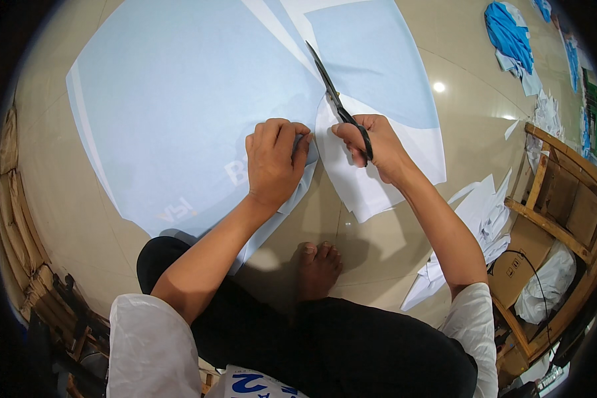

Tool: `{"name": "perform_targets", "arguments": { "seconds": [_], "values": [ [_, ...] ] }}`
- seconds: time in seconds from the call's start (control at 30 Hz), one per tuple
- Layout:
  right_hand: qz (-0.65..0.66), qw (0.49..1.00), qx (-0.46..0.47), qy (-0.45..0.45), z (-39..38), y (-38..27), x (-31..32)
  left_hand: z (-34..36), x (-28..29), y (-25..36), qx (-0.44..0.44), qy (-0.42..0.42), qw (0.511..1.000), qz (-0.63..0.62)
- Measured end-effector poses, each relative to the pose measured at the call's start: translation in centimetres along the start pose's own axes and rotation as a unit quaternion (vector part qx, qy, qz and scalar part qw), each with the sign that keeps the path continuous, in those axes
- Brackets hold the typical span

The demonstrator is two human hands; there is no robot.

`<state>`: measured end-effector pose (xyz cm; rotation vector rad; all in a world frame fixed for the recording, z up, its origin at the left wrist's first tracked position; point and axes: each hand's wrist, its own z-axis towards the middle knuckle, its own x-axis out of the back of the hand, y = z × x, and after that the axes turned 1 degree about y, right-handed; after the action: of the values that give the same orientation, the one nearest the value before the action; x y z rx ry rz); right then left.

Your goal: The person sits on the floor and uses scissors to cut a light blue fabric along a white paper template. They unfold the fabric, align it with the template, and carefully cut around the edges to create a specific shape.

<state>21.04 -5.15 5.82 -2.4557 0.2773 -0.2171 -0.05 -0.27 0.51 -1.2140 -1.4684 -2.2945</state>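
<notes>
A large light blue fabric sheet [132, 113] with white strips and pale printed lettering lies spread on the tiled floor. My left hand [278, 152] is closed on its folded edge at the middle, thumb and fingers pinched on the cloth. My right hand [371, 142] grips the handles of long black scissors [318, 66], whose blades point away from me and up to the left, over the seam between the blue cloth and a rounded white section [391, 172]. The scissors' tips lie on the upper white strip. My left fingertips are just left of the white section.
White offcuts [471, 225] lie at my right, beside a wooden frame [549, 211] with cardboard [524, 272] and a white plastic bag [544, 292]. Blue cloth [507, 36] lies at the upper right. Tan bundles [16, 219] stand along the left edge. My bare foot [318, 268] is below my hands.
</notes>
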Motion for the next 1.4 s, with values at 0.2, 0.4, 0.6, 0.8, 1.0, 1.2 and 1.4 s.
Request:
{"name": "perform_targets", "arguments": {
  "seconds": [0.2,0.4,0.6,0.8,1.0,1.2,1.4],
  "values": [
    [0.006,1.000,0.000,0.000,0.1,0.0,0.1,0.0,-0.1,-0.1,-0.002,0.003,1.000,-0.002],
    [0.000,1.000,0.003,-0.005,0.1,0.2,0.1,0.0,0.0,-0.1,0.000,0.002,1.000,-0.007],
    [0.014,1.000,0.003,-0.007,0.4,-1.2,-0.3,-0.2,-0.1,-0.1,0.003,0.003,1.000,-0.004],
    [0.032,0.999,0.011,-0.007,1.5,-2.1,-0.5,0.0,0.0,0.0,-0.005,0.007,1.000,-0.009],
    [0.027,1.000,0.010,-0.013,2.1,-2.2,-0.5,0.0,-0.1,0.0,-0.007,0.006,1.000,-0.008],
    [0.038,0.999,0.013,-0.007,2.3,-2.2,-0.5,-0.1,0.0,0.0,-0.004,0.003,1.000,-0.005],
    [0.024,1.000,0.017,-0.007,2.3,-2.1,-0.3,0.0,-0.2,0.0,-0.007,0.008,1.000,-0.012]
  ]
}}
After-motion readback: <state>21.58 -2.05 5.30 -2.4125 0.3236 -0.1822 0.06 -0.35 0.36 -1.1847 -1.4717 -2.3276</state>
